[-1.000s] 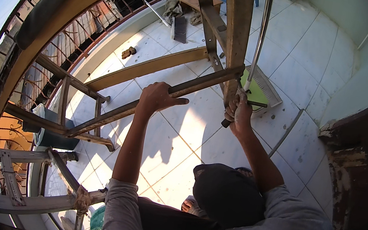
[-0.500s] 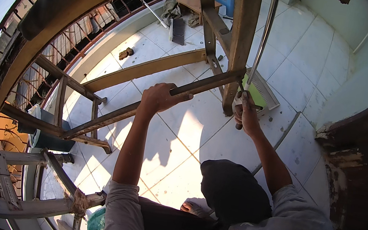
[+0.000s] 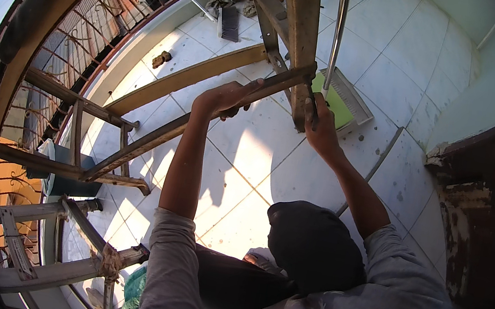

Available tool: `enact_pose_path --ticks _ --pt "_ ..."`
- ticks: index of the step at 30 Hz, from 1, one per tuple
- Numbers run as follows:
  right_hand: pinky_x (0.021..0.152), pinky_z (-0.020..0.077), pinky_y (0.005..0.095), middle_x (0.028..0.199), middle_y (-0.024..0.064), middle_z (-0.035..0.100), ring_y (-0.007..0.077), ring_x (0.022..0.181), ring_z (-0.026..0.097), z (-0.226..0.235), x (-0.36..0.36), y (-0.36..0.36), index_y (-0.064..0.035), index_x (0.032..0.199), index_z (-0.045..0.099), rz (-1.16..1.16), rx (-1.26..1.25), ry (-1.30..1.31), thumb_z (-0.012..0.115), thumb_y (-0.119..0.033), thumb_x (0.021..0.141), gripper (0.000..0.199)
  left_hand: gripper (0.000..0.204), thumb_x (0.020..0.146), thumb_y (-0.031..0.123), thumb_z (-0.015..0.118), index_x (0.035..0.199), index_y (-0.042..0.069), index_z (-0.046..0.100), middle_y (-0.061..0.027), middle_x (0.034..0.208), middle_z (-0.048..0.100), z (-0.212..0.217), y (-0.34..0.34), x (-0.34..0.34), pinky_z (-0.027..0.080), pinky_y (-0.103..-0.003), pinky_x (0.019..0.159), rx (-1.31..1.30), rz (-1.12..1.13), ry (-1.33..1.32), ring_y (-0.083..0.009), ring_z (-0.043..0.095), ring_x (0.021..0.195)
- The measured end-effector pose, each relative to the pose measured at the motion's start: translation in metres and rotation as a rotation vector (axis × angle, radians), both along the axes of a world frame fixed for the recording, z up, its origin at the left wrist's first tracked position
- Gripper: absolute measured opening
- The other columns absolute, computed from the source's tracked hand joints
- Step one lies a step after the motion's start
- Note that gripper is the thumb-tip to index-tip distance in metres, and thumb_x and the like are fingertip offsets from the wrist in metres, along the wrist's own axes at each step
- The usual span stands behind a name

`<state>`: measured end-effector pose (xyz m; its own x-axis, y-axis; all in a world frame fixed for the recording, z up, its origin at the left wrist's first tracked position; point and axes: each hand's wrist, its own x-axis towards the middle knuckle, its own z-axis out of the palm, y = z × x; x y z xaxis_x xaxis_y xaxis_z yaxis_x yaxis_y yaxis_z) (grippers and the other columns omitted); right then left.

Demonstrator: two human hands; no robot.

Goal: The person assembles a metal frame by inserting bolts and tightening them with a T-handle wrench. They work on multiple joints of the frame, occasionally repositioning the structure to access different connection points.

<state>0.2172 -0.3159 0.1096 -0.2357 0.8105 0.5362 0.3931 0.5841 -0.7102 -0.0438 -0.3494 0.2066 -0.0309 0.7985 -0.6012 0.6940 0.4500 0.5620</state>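
A brown wooden furniture frame, like a chair's, stands tilted before me, with a long rail (image 3: 142,146) running up to an upright leg (image 3: 300,27). My left hand (image 3: 225,99) is closed around this rail partway along, its fingertips showing below the wood. Beside the joint of rail and leg, my right hand (image 3: 325,128) grips dark pliers (image 3: 312,105). Their handles lie close together in the fist. The jaws are at the rail's end; what they bite on is too small to make out.
Behind the leg lies a green dustpan (image 3: 350,106) with a tall metal handle (image 3: 336,33). A broom head (image 3: 229,23) rests farther back. Another wooden frame (image 3: 47,272) stands at lower left, near a dark bucket (image 3: 77,186). A dark worn door (image 3: 491,212) is at right.
The pliers' handles, spread apart before, are now squeezed together in my right hand. My left hand has tightened its hold on the rail. The view has shifted slightly, so the frame appears farther up and left.
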Motion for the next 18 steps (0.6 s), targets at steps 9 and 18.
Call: enact_pose_path --ticks 9,18 --pt "0.044 0.0349 0.0286 0.056 0.0011 0.033 0.0144 0.047 0.031 0.033 0.057 0.000 -0.0078 0.088 0.051 0.375 -1.149 1.473 0.044 -0.023 0.103 0.022 0.045 0.090 0.046 0.066 0.095 0.002 0.064 -0.0140 0.079 0.065 -0.007 -0.062 0.040 0.049 -0.043 0.067 1.164 0.103 0.480 -0.0304 0.064 0.074" --pt "0.080 0.0471 0.0366 0.075 0.0012 0.047 0.0143 0.076 0.050 0.033 0.024 -0.054 -0.0118 0.099 0.052 0.548 -0.936 1.582 0.047 -0.026 0.103 0.016 0.033 0.108 0.030 0.042 0.093 0.001 0.049 -0.0043 0.067 0.049 -0.017 -0.080 0.158 0.040 -0.026 0.048 0.474 0.326 -0.619 -0.0101 0.049 0.052"
